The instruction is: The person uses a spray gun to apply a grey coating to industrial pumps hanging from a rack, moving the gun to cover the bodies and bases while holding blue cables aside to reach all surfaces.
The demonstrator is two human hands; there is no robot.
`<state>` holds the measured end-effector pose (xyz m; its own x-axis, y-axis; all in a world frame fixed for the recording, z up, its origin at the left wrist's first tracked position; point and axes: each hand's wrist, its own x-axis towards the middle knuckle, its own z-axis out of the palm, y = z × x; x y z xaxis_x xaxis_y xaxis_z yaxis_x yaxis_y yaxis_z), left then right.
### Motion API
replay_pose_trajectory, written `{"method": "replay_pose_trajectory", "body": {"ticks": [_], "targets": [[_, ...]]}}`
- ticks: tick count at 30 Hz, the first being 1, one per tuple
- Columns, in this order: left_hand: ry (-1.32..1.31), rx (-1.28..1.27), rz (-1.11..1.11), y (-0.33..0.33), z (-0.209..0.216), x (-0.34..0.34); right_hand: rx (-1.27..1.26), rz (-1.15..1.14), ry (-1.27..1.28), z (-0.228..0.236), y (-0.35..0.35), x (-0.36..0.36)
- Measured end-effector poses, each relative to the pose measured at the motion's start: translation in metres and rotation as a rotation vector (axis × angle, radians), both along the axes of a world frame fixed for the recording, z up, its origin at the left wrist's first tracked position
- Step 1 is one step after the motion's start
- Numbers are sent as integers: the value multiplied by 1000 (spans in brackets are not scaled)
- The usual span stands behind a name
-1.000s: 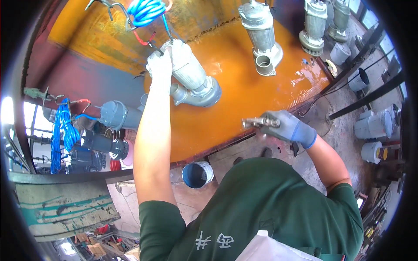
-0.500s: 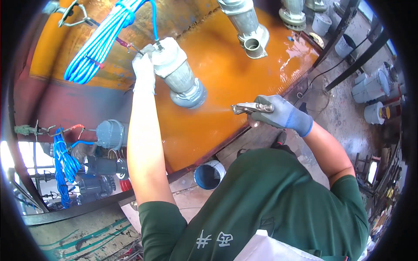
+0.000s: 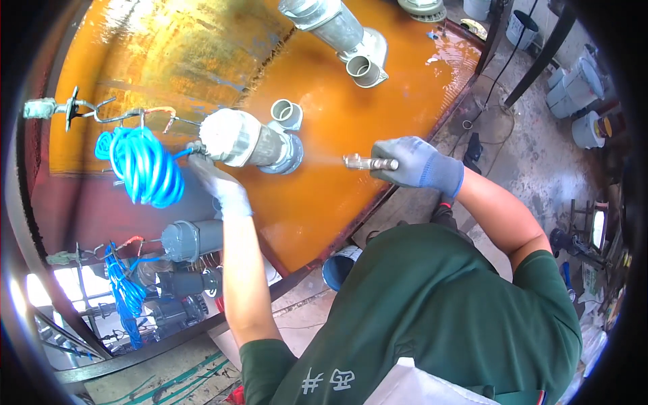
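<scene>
Right hand (image 3: 413, 162) closed round spray gun (image 3: 369, 163), apparently levelled at pump (image 3: 251, 142) | pump left of that grip, on hooks (image 3: 159, 110), likely leaving sides reachable | left hand (image 3: 217, 182) near pump's top, hold unclear

head cam: left fisheye of a worn pair, looking down, close over dark green cloth shirt (image 3: 432, 304); white-gloved left hand (image 3: 216, 182), blue-grey-gloved right hand (image 3: 417, 163) farther out

We hold a metal spray gun (image 3: 364, 163) in our gloved right hand (image 3: 413, 164), faint mist (image 3: 320, 158) stretching toward a grey pump (image 3: 253, 143). Our left hand (image 3: 223, 187) is at the pump's cable end, beside a blue cable coil (image 3: 145, 167).
</scene>
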<state>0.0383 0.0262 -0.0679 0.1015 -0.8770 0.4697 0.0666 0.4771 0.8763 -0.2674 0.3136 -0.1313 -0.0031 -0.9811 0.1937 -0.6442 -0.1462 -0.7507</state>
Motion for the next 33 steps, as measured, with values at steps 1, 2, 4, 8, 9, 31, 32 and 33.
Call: {"method": "replay_pose_trajectory", "body": {"ticks": [1,2,4,8,9,31,32,33], "targets": [[43,-83,-20,0,-13,8,-6,5,-3,0,-3,0],[86,-165,-42,4,-17,10,-34,-17,10,1,-6,1],[-121,-151,35,6,-17,13,-89,-64,38,3,-12,4],[-366,-109,100,1,-11,3,-136,-31,21,4,-12,6],[-455,-106,146,1,-9,2,-1,43,13,5,-7,5],[-439,-165,8,-20,-11,8,176,-196,-347,-13,72,-23],[-442,-158,-26,-23,-10,11,152,-203,-333,-12,70,-25],[-444,-155,-27,-26,-9,13,35,-282,-391,-11,66,-29]]}}
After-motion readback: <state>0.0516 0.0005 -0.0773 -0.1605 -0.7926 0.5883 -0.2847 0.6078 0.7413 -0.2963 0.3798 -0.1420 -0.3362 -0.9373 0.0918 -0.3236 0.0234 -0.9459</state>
